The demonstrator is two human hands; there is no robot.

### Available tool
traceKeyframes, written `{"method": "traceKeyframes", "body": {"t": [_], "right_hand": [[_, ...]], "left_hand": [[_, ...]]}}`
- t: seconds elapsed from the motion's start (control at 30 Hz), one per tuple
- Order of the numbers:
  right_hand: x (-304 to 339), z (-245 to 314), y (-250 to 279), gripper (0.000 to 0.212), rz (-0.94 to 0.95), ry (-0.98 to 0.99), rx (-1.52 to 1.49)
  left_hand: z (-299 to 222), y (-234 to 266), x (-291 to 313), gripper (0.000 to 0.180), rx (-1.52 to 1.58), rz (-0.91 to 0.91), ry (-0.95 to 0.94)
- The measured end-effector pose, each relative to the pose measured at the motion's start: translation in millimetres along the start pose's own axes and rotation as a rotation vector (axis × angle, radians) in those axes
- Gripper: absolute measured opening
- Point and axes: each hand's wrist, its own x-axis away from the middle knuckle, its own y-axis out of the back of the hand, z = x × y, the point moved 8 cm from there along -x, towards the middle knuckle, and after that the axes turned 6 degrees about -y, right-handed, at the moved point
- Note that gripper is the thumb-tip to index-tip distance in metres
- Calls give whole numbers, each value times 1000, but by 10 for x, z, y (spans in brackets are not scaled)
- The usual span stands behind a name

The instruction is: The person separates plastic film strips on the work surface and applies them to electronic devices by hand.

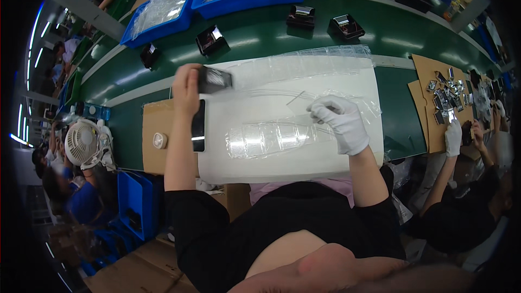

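Note:
My bare left hand (187, 89) is closed on a small black box (215, 80) with a glossy face, slightly blurred, held above the left end of a white sheet (217, 171). Over the sheet's right half is my right hand (342, 125) in a white glove, thumb and fingers drawn together; anything between them is too small to make out. A thin clear strip (296, 97) shows just left of the gloved fingertips. Below lies a row of clear plastic film pieces (260, 138), and a longer row of clear film (304, 68) stretches along the sheet's far edge.
Several black boxes (211, 40) stand on the green conveyor (249, 32) beyond, near blue trays (249, 2) of clear film. At left are a phone (199, 125), cardboard (157, 114) with a tape roll (159, 140), and a fan (82, 144). A co-worker's gloved hand (453, 137) works at right beside shiny parts (448, 95).

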Motion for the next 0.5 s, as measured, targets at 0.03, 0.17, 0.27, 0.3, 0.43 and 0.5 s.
{"method": "traceKeyframes", "body": {"t": [0.03,0.17,0.27,0.3,0.43,0.5], "right_hand": [[-4,48,-149,9,80,3,32],[-47,92,-435,5,95,-62,74],[-43,81,-443,6,99,-54,96],[-37,71,-433,5,111,-30,106],[-21,77,-422,5,132,28,141],[-15,86,-427,5,132,52,172]], "left_hand": [[-153,-204,50,36,245,121,-2],[-846,-867,107,65,476,315,87],[-976,-935,112,60,557,283,87],[-1018,-943,115,55,588,287,34],[-1148,-990,112,46,644,280,-60],[-1189,-1018,103,46,633,248,-37]]}}
